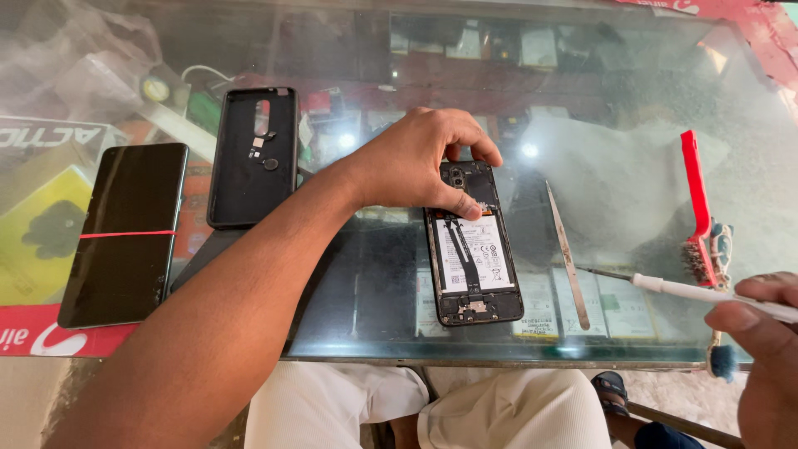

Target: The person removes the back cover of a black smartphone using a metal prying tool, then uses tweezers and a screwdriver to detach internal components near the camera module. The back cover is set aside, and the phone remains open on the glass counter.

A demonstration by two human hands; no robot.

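Left hand (420, 158) pinches top end of opened phone (471, 254), mid glass counter (615, 166). Right hand (765, 333) grips white screwdriver (690, 290), near-right edge. Red banner (37, 337) with white shape along near-left corner; yellow-green box (37, 224) beneath glass.

Black phone case (253, 158) lying beside banded dark phone (125, 233); metal tweezers (568, 254) and red brush (701, 216) resting on glass counter (366, 299).
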